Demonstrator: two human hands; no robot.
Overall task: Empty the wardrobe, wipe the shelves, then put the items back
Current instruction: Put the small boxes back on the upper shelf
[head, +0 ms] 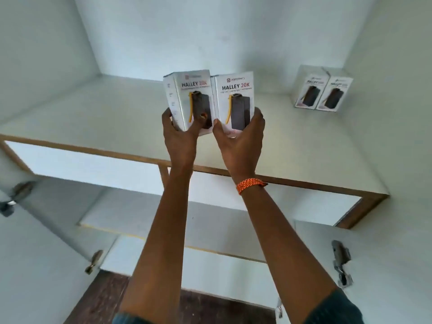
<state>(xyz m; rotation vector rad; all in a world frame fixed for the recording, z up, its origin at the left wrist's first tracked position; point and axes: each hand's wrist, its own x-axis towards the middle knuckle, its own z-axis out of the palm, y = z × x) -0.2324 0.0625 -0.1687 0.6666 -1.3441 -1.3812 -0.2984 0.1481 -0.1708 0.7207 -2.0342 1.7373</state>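
Both my arms reach up over the top shelf [117, 127] of the white wardrobe. My left hand [180, 136] grips the bottom of a white "HALLEY 20K" power bank box [187, 99]. My right hand [240, 139], with an orange band on its wrist, grips a second box of the same kind [235, 101]. The two boxes are held upright, side by side, above the middle of the shelf. Two more such boxes [323, 91] stand together at the shelf's back right corner.
The shelf has a brown front edge [268, 178]. Lower white shelves [163, 232] show beneath it. Open wardrobe doors with metal hinges [340, 263] flank both sides. Dark floor [102, 300] lies at the bottom.
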